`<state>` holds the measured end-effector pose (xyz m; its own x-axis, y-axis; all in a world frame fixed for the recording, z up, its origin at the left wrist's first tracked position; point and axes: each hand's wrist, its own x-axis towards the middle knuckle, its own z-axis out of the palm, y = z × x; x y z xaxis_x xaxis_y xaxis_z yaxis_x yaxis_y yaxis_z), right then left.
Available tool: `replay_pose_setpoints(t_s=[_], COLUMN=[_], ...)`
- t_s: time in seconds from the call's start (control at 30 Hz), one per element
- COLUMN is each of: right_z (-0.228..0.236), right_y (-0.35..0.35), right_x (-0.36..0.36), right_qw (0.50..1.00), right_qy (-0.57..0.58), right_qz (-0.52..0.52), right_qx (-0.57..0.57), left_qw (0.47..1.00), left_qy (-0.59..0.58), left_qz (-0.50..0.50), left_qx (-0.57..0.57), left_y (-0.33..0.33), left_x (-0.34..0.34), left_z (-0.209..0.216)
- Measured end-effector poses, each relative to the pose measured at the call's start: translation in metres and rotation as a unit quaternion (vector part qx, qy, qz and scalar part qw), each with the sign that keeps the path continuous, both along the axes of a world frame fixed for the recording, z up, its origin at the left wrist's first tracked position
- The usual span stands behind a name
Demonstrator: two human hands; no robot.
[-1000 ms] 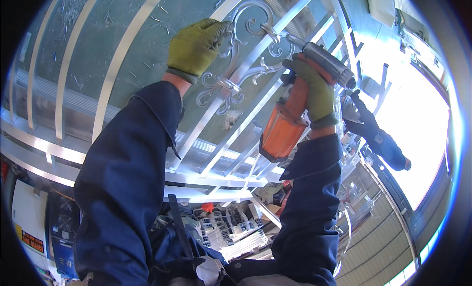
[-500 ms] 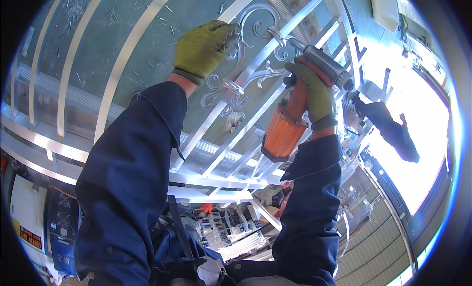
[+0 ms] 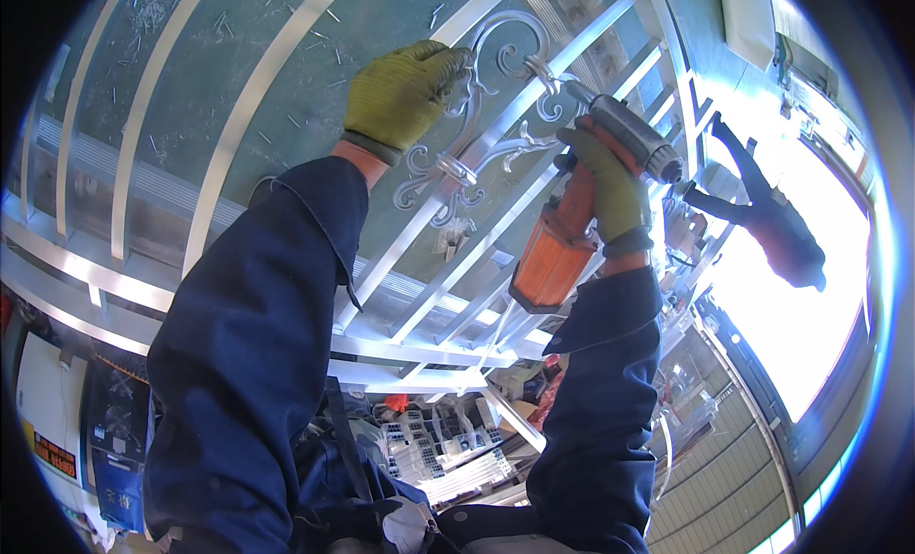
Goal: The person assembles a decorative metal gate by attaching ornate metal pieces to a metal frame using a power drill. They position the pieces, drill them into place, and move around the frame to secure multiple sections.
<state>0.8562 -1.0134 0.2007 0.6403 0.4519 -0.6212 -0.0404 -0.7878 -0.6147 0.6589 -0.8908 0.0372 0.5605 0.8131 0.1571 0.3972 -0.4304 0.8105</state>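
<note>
My left hand (image 3: 396,97), in a yellow-green glove, pinches the edge of a silver scroll ornament (image 3: 456,170) between fingers and thumb. The ornament lies across the bars of a pale metal railing (image 3: 391,254), with a collar where it crosses one bar. In my gloved right hand (image 3: 615,194) is an orange and grey rivet gun (image 3: 553,254), gripped by its handle. Its nose points up and left towards the ornament's upper collar (image 3: 539,70). Whether the tip touches the metal I cannot tell.
Beneath the railing is a green work surface (image 3: 295,106) strewn with thin metal pins. Another person (image 3: 777,230) stands at the right against a bright opening. Packed metal parts (image 3: 448,449) lie near my body, and a white cabinet (image 3: 48,392) is at the lower left.
Both hands stay nearly in place, with the ornament still pinched and the rivet gun still held. The other person at the right has shifted, arms now reaching towards the railing.
</note>
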Motion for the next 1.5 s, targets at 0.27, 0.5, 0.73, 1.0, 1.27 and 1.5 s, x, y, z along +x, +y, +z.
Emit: replay_pose_setpoints(t_s=[0.27,0.5,0.73,1.0,1.27,1.5], right_z=[-0.004,-0.025,-0.023,-0.062,-0.068,-0.074], right_y=[0.006,0.019,0.026,-0.029,-0.027,-0.024], right_x=[0.017,0.030,0.019,0.051,0.063,0.064], right_qw=[0.991,0.989,0.995,0.992,0.990,0.989], right_qy=[-0.037,-0.002,0.051,0.098,0.134,0.126], right_qz=[0.089,0.102,0.052,-0.071,-0.051,-0.068], right_qx=[-0.093,-0.109,-0.071,0.047,0.008,-0.037], left_qw=[1.000,1.000,1.000,0.996,0.997,0.998], left_qy=[-0.001,-0.013,-0.026,-0.084,-0.052,-0.030], left_qz=[-0.004,-0.007,0.007,-0.003,-0.011,0.000], left_qx=[0.002,-0.010,-0.006,0.012,-0.053,-0.061], left_y=[-0.001,0.001,-0.001,-0.013,-0.016,-0.013], left_x=[0.000,0.001,0.001,0.017,0.018,0.013], left_z=[0.001,0.003,0.001,-0.011,0.000,0.001])
